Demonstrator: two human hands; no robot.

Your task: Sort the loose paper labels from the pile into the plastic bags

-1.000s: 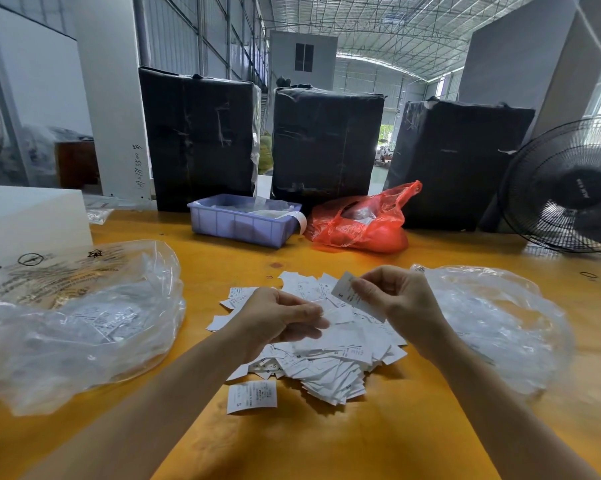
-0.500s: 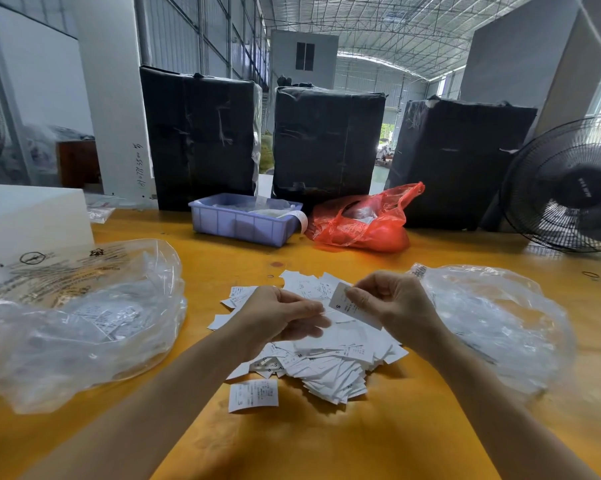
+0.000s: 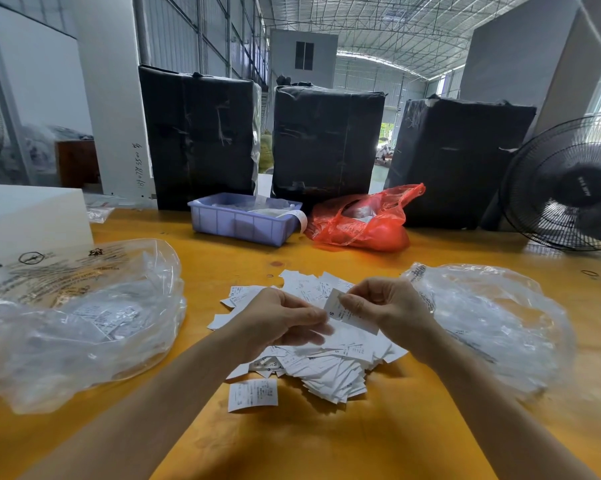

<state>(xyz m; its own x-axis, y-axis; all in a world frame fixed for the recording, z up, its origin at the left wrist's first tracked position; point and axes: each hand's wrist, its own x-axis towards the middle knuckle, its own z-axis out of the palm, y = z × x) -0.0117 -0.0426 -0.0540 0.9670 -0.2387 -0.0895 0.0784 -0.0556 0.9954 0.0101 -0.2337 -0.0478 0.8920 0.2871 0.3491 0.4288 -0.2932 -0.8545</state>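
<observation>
Both hands over pile (image 3: 313, 355); right hand (image 3: 392, 311) pinching label (image 3: 349, 315)

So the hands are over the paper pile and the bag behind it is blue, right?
Not quite. In the head view the hands are over the pile, but the bag behind it is red; the blue thing is a bin.

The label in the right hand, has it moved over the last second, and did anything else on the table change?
The right hand has brought its label down and toward the left hand, whose fingers now almost meet it. It is still pinched in the right hand. The pile, the stray label and both clear plastic bags lie as before.
</observation>
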